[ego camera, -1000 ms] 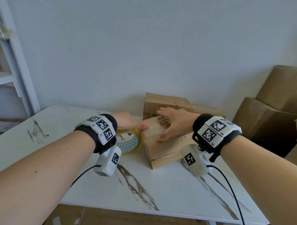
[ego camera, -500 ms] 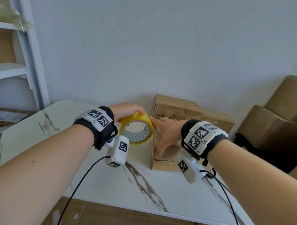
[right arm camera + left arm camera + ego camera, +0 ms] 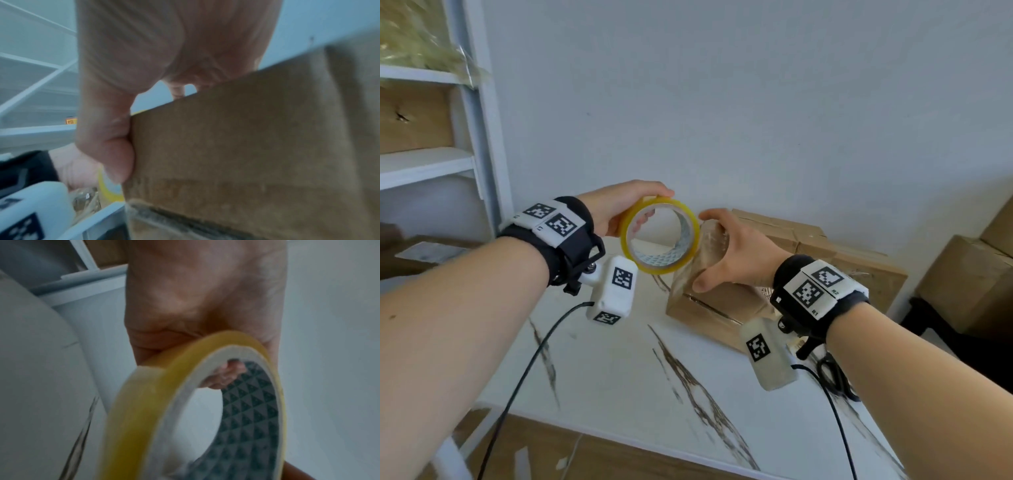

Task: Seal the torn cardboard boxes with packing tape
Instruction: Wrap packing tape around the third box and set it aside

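Observation:
My left hand [image 3: 650, 205] holds the yellow packing tape roll [image 3: 654, 269] in the air above the table, thumb on its outer rim and fingers inside the core. In the left wrist view the roll [image 3: 144, 402] fills the frame below my left hand [image 3: 195, 305]. My right hand [image 3: 714, 250] grips the raised upper corner of a brown cardboard box [image 3: 722, 308], which stands tilted on the table. Shiny clear tape covers that corner, right beside the roll. The right wrist view shows my right hand [image 3: 107, 138] with its thumb against the edge of the box [image 3: 246, 146].
A second cardboard box [image 3: 842, 260] lies behind the tilted one against the wall. Larger boxes [image 3: 969, 274] are stacked at the right. Black scissors [image 3: 835, 377] lie on the white marbled table [image 3: 619, 377] under my right forearm. White shelving [image 3: 431, 164] stands at the left.
My left hand has lifted the tape roll off the table to chest height. My right hand went from lying flat on the box to gripping its corner, and the box has tipped up.

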Motion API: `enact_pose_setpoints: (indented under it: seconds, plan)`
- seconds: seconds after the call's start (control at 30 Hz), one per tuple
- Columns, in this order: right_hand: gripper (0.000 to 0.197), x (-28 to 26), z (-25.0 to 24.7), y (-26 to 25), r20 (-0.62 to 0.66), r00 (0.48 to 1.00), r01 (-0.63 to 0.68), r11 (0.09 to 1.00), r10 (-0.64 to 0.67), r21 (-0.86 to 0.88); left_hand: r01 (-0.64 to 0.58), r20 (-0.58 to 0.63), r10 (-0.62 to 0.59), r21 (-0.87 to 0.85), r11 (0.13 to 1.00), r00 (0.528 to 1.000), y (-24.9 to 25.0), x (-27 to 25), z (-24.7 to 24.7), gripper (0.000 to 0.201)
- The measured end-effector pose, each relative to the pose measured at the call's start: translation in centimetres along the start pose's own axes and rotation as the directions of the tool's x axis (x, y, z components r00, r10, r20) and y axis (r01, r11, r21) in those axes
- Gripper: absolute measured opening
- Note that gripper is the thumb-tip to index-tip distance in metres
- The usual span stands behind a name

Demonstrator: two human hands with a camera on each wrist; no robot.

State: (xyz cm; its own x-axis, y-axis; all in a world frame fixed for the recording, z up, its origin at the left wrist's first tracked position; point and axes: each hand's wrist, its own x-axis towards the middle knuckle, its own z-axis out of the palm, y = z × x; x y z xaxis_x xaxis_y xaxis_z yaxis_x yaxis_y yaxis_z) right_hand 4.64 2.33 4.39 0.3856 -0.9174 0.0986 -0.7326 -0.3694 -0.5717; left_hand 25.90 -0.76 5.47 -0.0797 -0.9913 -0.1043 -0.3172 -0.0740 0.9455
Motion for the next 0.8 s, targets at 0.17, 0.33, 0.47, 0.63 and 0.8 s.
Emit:
enact_pose_setpoints:
  seconds: [0.17,0.33,0.47,0.63,0.8]
  plan:
    - [0.087,0.3,-1.3,0.8,-0.078,0.997,0.020,0.958,0.002,0.286,0.154,0.075,-0.199,0.391,0.907,0.977,-0.4,-0.5,-1.8,0.047]
    - [0.086,-0.2,-1.0,0.9,-0.103,0.994,0.084,0.889,-0.042,0.451,0.152,0.028,-0.213,0.612,0.776,0.977,0.0,-0.4,-0.5,0.043]
    - [0.086,-0.3,-1.3,1.1,-0.153,0.988,0.116,0.785,-0.027,0.608,0.127,0.071,-0.209,0.598,0.791,0.975,1.8,-0.6,0.4,0.036]
    - [0.088,-0.9,-1.9,2.4,-0.135,0.990,0.128,0.725,-0.048,0.676,0.144,0.089,-0.257,0.634,0.760,0.962,2.7,-0.5,0.9,0.055]
    - [0.095,-2.0,-3.4,3.1,-0.056,0.997,0.074,0.868,-0.053,0.492,0.115,0.014,-0.185,0.737,0.666,0.983,4.1,-0.1,2.5,0.061]
